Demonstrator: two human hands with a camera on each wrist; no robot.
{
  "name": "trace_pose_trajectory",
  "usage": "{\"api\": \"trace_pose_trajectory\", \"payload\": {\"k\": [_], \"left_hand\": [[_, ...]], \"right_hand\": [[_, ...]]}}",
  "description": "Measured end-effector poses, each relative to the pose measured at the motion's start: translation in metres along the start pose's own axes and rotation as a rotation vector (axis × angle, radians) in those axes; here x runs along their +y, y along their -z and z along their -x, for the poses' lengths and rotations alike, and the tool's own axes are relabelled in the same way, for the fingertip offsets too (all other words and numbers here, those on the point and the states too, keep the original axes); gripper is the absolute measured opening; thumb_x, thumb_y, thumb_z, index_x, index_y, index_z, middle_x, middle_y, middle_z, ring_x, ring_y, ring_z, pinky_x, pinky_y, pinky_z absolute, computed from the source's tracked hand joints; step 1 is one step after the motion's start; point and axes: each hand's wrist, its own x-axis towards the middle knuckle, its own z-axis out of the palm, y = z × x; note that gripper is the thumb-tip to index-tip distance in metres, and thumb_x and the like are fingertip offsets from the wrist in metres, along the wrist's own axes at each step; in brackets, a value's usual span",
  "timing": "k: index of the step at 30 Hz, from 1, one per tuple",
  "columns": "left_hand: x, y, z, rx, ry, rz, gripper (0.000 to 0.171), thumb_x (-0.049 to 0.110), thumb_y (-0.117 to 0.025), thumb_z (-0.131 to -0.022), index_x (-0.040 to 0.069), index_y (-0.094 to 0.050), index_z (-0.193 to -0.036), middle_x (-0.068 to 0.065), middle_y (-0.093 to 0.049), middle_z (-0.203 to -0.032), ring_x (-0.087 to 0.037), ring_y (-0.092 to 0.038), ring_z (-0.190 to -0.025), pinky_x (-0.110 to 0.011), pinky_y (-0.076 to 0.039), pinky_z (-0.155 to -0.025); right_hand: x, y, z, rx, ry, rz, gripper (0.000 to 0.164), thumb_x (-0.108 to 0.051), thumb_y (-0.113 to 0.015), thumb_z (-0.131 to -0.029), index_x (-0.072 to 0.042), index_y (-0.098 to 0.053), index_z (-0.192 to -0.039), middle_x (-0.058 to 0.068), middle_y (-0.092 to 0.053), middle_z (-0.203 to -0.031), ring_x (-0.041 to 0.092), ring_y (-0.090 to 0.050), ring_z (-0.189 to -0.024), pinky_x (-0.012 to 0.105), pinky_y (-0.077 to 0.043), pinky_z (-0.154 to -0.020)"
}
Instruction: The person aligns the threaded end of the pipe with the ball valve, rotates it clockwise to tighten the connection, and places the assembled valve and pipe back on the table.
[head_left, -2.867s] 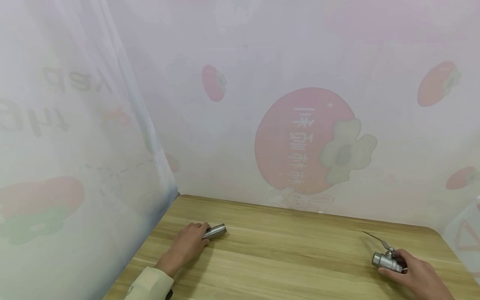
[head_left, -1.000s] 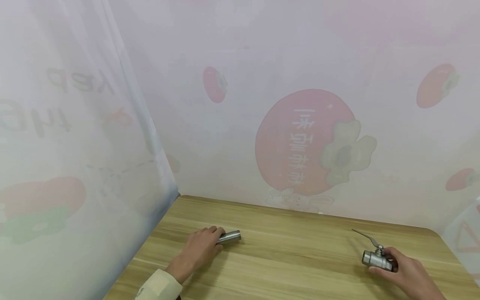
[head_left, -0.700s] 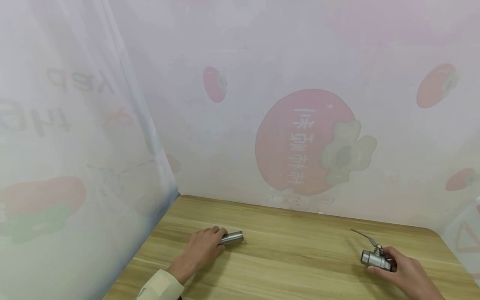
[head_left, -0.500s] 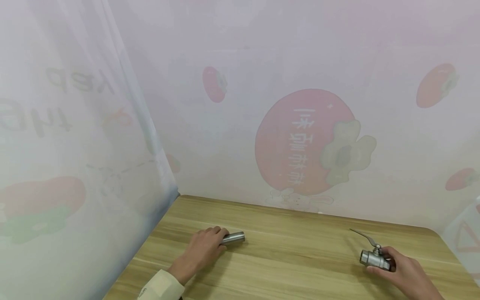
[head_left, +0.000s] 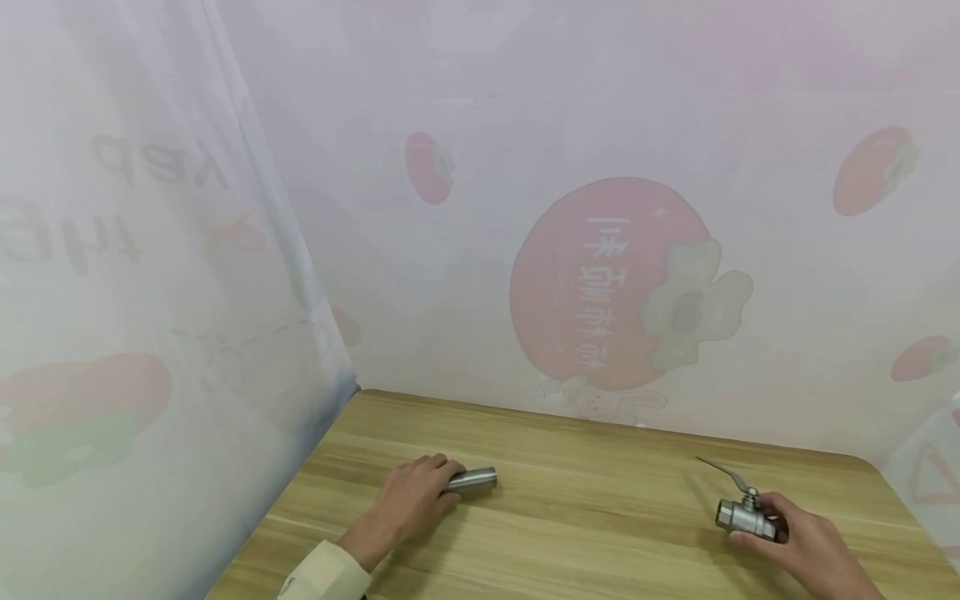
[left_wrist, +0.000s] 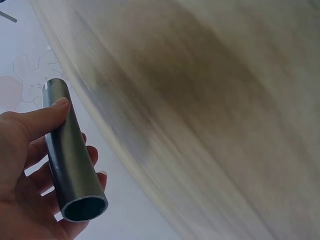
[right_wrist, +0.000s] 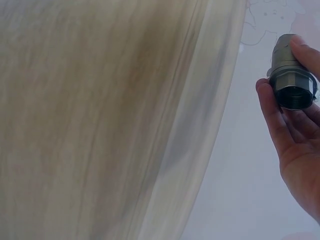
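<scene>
A short grey metal pipe sticks out to the right of my left hand in the head view. The left wrist view shows that hand with thumb and fingers curled round the hollow pipe, its open end facing the camera. Over the right part of the table, my right hand grips a metal ball valve by one end, its thin lever angled up to the left. Seen from the right wrist, the valve's hexagonal threaded end sits between thumb and fingers of the right hand.
A wood-grain table lies under both hands. Behind it hangs a pale curtain printed with strawberries, and another pale curtain falls along the left side.
My left hand has moved to the right with the pipe. My right hand has shifted slightly left with the ball valve, so the two pieces are nearer each other.
</scene>
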Motion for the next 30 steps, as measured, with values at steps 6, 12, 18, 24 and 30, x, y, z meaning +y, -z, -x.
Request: {"api": "trace_pose_trajectory", "payload": {"k": [6,12,18,24,30], "left_hand": [[-0.0007,0.0000,-0.0011,-0.038,0.000,0.068,0.036,0.031,-0.088,-0.094,0.018,-0.078,-0.126,0.004,-0.076,-0.107,-0.009,-0.067,-0.086,-0.027,-0.054,-0.068],[-0.0002,0.0020,-0.0015,-0.084,0.017,0.143,0.037,0.033,-0.086,-0.095,0.020,-0.078,-0.129,0.006,-0.076,-0.109,-0.004,-0.064,-0.084,-0.026,-0.052,-0.067],[0.0024,0.0034,-0.0013,-0.103,0.019,0.178,0.037,0.034,-0.085,-0.096,0.021,-0.078,-0.130,0.006,-0.077,-0.111,-0.004,-0.065,-0.084,-0.025,-0.050,-0.066],[0.0051,0.0056,-0.0021,-0.114,0.023,0.186,0.038,0.036,-0.084,-0.097,0.022,-0.078,-0.131,0.005,-0.078,-0.115,-0.006,-0.067,-0.087,-0.028,-0.052,-0.068],[0.0056,0.0053,-0.0034,-0.112,0.018,0.187,0.038,0.038,-0.084,-0.097,0.021,-0.078,-0.131,0.006,-0.078,-0.112,-0.003,-0.064,-0.083,-0.027,-0.050,-0.067]], "right_hand": [[0.0000,-0.0013,-0.0007,0.002,-0.003,-0.006,0.058,-0.038,-0.093,-0.088,-0.002,-0.069,-0.126,0.004,-0.075,-0.101,-0.004,-0.055,-0.080,0.024,-0.050,-0.067],[-0.0021,-0.0004,-0.0020,-0.011,-0.015,-0.004,0.059,-0.040,-0.092,-0.089,-0.003,-0.068,-0.128,0.004,-0.076,-0.102,-0.004,-0.057,-0.081,0.024,-0.050,-0.067],[-0.0047,0.0004,-0.0033,-0.035,-0.041,-0.016,0.061,-0.041,-0.091,-0.090,-0.001,-0.068,-0.130,0.005,-0.077,-0.105,-0.002,-0.060,-0.083,0.023,-0.052,-0.068],[-0.0062,0.0006,-0.0042,-0.047,-0.057,-0.028,0.063,-0.042,-0.090,-0.091,0.000,-0.068,-0.132,0.007,-0.077,-0.107,-0.001,-0.062,-0.084,0.023,-0.053,-0.068],[-0.0080,0.0017,-0.0061,-0.067,-0.081,-0.043,0.070,-0.042,-0.088,-0.093,0.005,-0.064,-0.138,0.011,-0.077,-0.109,0.003,-0.064,-0.085,0.023,-0.054,-0.067]]}}
